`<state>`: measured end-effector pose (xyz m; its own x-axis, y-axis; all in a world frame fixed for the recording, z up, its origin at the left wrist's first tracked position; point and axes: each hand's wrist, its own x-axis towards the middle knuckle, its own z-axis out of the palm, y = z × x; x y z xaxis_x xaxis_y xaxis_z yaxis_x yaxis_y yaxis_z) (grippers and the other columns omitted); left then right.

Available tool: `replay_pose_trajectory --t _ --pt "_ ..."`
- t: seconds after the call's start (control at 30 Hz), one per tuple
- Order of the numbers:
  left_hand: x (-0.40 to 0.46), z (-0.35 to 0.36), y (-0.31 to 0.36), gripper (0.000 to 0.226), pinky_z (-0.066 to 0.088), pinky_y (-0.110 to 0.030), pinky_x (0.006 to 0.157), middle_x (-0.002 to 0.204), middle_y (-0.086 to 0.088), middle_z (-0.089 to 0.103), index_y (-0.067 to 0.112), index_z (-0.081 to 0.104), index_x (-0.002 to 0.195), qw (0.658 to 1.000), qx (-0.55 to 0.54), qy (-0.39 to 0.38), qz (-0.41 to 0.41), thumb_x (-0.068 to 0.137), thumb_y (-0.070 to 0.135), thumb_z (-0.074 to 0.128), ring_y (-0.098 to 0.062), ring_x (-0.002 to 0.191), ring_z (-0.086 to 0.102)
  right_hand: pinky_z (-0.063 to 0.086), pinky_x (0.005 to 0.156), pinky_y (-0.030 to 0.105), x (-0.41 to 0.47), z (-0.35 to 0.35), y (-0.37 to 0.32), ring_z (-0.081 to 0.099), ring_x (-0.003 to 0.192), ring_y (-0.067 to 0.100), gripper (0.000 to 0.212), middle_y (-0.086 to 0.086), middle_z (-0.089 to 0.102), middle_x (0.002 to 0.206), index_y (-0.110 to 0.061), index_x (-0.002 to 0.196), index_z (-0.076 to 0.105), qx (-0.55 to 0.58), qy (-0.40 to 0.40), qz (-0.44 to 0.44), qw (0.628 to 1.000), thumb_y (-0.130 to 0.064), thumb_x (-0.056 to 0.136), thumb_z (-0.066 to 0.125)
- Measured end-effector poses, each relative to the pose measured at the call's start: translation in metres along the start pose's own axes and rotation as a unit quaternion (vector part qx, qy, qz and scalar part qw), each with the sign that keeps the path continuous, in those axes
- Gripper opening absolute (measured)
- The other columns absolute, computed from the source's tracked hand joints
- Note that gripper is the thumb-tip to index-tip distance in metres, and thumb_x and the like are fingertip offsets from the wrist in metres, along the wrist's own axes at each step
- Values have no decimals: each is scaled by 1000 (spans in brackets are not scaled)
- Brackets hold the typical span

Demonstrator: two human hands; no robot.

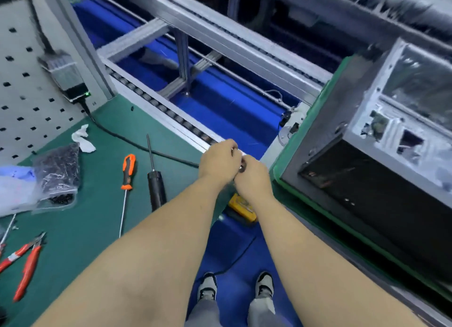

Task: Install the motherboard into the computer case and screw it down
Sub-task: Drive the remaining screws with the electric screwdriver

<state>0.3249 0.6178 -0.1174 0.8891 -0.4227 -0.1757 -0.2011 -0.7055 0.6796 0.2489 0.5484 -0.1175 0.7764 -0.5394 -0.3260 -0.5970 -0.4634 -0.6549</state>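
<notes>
A green-matted desk (pixel 97 216) runs along a roller conveyor (pixel 156 104), with blue flooring below and a pegboard at the left. Nearest on the mat lie red-handled pliers (pixel 24 260), then an orange-handled screwdriver (pixel 127 172) and a black electric driver (pixel 155 187), none of them in hand.

Past these, the left hand (pixel 217 162) and right hand (pixel 253 180) meet over the desk's edge, fingers curled together round something small and dark between them. It may be a screw or fitting, but blur and the fingers themselves hide it.

Further right stands the computer case (pixel 367 167) on a green pallet, open side up. No motherboard is clearly visible; the case's interior is smeared, so whether one sits inside cannot be told.

This looks like preparation of a fastener or part before fixing. Next, the piece would need carrying to the case and a driver picking up.
</notes>
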Motion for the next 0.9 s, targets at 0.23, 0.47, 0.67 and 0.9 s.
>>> replay_pose_trajectory --t 0.23,0.47,0.67,0.9 --pt "-19 55 11 21 48 -39 87 114 -10 65 16 63 102 941 210 -236 117 91 17 45 -33 107 56 52 84 39 -19 -22 72 62 106 35 32 15 68 120 -12 125 64 -67 -64 46 995 -13 98 48" --pt "-18 70 -5 39 38 -42 97 134 -9 43 17 53 131 899 341 -215 171 93 24 44 -30 123 36 41 107 47 -19 -6 94 47 130 40 47 19 50 142 -13 146 41 -86 -113 29 989 -11 99 46" --pt "-19 76 -9 40 31 -43 104 132 -7 48 18 52 131 901 335 -216 173 94 30 43 -28 126 40 39 107 48 -9 -3 94 42 128 40 31 19 46 135 -9 132 49 -179 -89 44 979 -18 104 42" --pt "-25 54 -5 20 43 -34 66 86 -4 52 15 54 68 940 198 -239 142 87 15 45 -28 84 54 37 68 35 -31 -2 81 58 97 35 14 8 47 98 -7 94 62 -166 -10 34 985 -14 97 49"
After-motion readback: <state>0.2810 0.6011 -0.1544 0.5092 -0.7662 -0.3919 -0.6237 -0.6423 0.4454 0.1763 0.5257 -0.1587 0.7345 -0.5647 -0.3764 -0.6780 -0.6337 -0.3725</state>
